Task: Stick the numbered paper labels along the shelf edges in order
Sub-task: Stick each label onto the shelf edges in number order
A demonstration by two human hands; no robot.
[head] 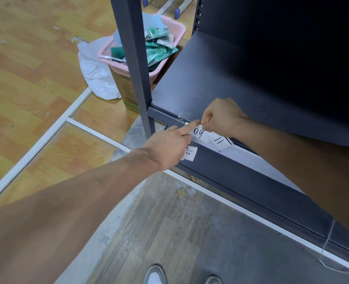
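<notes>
White paper label 09 (198, 133) at the dark shelf edge (163, 116), label 11 (220, 142) just right, label 10 (189, 153) below.

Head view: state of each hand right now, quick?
Left hand: index presses label 09; curled fingers hold label 10.
Right hand: pinches label 09.

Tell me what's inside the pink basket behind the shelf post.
The pink basket holds a heap of green packaged items and a metal tool near its rim. The shelf post covers the middle, and whatever lies under the heap is hidden.
</notes>
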